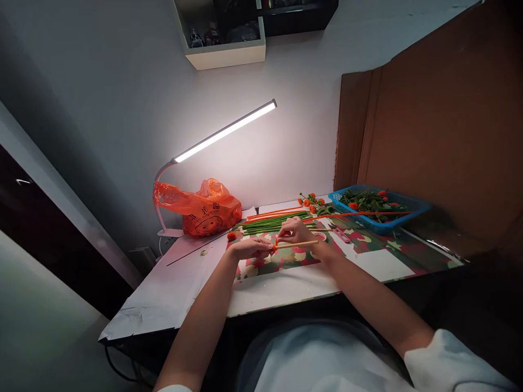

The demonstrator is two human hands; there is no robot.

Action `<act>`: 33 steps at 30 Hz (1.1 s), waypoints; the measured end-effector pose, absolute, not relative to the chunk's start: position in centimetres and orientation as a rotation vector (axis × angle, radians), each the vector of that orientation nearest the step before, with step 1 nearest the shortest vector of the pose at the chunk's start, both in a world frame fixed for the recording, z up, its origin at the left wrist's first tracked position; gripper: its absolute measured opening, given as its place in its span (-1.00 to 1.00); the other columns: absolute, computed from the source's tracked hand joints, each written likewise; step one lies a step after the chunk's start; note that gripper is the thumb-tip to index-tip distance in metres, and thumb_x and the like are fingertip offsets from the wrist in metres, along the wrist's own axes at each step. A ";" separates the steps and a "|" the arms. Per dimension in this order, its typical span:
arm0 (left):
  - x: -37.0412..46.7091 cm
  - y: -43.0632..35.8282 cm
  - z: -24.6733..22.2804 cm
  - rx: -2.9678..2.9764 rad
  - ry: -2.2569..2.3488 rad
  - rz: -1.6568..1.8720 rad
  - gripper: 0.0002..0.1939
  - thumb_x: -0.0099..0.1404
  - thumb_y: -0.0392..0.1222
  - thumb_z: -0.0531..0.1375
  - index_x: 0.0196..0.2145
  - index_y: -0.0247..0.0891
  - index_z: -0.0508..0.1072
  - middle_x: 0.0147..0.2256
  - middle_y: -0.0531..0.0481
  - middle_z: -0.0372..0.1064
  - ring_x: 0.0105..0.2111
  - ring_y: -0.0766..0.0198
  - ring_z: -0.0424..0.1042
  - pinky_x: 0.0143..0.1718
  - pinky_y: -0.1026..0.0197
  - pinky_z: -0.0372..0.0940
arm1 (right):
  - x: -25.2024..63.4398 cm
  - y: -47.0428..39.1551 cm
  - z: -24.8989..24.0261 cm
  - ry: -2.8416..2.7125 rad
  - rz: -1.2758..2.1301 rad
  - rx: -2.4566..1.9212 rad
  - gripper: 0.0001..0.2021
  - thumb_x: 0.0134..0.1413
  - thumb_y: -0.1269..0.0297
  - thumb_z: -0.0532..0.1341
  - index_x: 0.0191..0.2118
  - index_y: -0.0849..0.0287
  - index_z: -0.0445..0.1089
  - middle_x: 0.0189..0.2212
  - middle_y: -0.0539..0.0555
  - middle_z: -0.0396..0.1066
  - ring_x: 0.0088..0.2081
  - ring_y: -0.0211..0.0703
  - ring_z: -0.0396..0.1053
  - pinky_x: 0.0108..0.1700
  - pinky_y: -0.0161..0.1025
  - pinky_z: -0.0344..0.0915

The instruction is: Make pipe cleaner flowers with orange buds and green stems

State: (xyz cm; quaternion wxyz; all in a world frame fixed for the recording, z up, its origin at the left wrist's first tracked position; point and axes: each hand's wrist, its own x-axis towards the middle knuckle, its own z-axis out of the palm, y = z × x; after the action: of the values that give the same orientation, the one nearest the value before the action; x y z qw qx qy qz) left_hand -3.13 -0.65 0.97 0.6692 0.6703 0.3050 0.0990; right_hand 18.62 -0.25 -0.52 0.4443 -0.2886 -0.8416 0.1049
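Over the table mat, my left hand (254, 249) is closed around one end of a thin pale wooden stick (298, 244), which points right and lies nearly level. At the held end, a thin orange strip (277, 243) loops up from the stick. My right hand (295, 231) pinches the upper part of that strip, just above the stick. Behind my hands lies a bundle of long green stems (269, 224). A single orange flower head (231, 236) sits to the left of the bundle. My fingertips partly hide the spot where strip and stick meet.
An orange plastic bag (210, 212) stands beside the lit desk lamp (229, 129). At the back right are loose orange flowers (311, 202) and a blue basket (402, 222) of greenery. Pink-handled scissors (341, 234) lie right of my hands. A cardboard sheet (429, 136) rises on the right.
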 end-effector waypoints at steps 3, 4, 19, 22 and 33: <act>-3.3 -0.7 1.1 1.535 0.721 0.153 -0.64 0.12 0.03 0.26 -0.44 -0.38 0.39 -0.67 0.17 -0.05 -0.63 0.47 -0.11 -0.59 0.29 -0.21 | 18.5 -0.3 -0.7 -2.193 0.228 -0.658 -0.71 0.05 0.10 0.27 -0.56 0.17 0.44 -0.59 -0.01 0.35 -0.44 -0.26 0.21 -0.20 -0.18 0.00; -3.3 -0.8 1.1 1.539 0.726 0.128 -0.63 0.12 0.05 0.25 -0.45 -0.38 0.39 -0.68 0.17 -0.04 -0.64 0.47 -0.09 -0.60 0.29 -0.19 | 18.5 -0.3 -0.7 -2.219 0.213 -0.651 -0.70 0.08 0.08 0.25 -0.54 0.17 0.45 -0.59 -0.01 0.34 -0.44 -0.26 0.22 -0.20 -0.18 -0.01; -3.1 -1.2 1.7 1.663 0.818 -0.007 -0.64 0.13 0.09 0.22 -0.45 -0.33 0.42 -0.71 0.14 0.05 -0.66 0.41 0.03 -0.61 0.29 -0.04 | 18.2 -0.6 -0.8 -2.301 0.112 -0.663 -0.66 0.13 0.02 0.19 -0.51 0.14 0.47 -0.57 0.00 0.37 -0.42 -0.24 0.22 -0.21 -0.20 -0.08; -3.2 -1.0 1.6 1.660 0.851 0.008 -0.62 0.10 0.12 0.23 -0.45 -0.32 0.43 -0.71 0.15 0.03 -0.66 0.41 0.02 -0.60 0.29 -0.03 | 18.2 -0.8 -0.5 -2.303 0.062 -0.675 -0.65 0.16 0.04 0.17 -0.51 0.14 0.47 -0.58 0.00 0.37 -0.42 -0.24 0.22 -0.21 -0.19 -0.09; -3.1 -1.0 1.7 1.701 0.902 0.062 -0.56 0.09 0.17 0.22 -0.47 -0.35 0.43 -0.70 0.17 -0.05 -0.65 0.44 -0.08 -0.60 0.30 -0.13 | 18.5 -0.9 -0.1 -2.304 -0.122 -0.692 -0.67 0.17 0.08 0.18 -0.52 0.14 0.47 -0.59 -0.01 0.33 -0.45 -0.25 0.17 -0.22 -0.20 -0.11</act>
State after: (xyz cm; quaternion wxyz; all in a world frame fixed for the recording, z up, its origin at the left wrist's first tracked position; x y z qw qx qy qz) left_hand -3.11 -0.98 1.73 0.5709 0.7249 0.3846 0.0264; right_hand 18.52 -0.93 -0.06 0.3583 -0.2680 -0.8931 -0.0471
